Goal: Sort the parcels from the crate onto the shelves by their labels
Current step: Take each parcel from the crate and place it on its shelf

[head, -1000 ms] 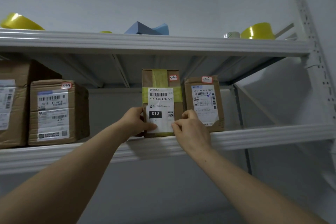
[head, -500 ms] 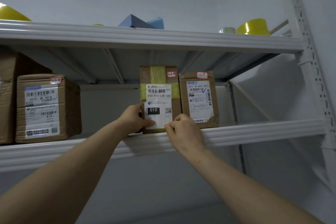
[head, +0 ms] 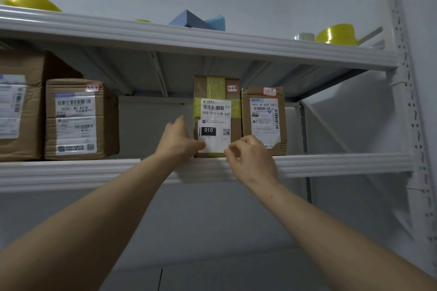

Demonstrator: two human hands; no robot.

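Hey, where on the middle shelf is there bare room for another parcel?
Widest gap: between the S-1-4 parcel and the S-1-6 parcel, where the left hand reaches in. Another bare stretch runs from the S-1-7 parcel to the right upright. Crowded: S-1-6 and S-1-7 stand side by side.

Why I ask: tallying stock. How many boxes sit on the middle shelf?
4: a large box cut off at left, a smaller box beside it, the yellow-taped box in the middle, the rightmost box beside it. More may hide offscreen.
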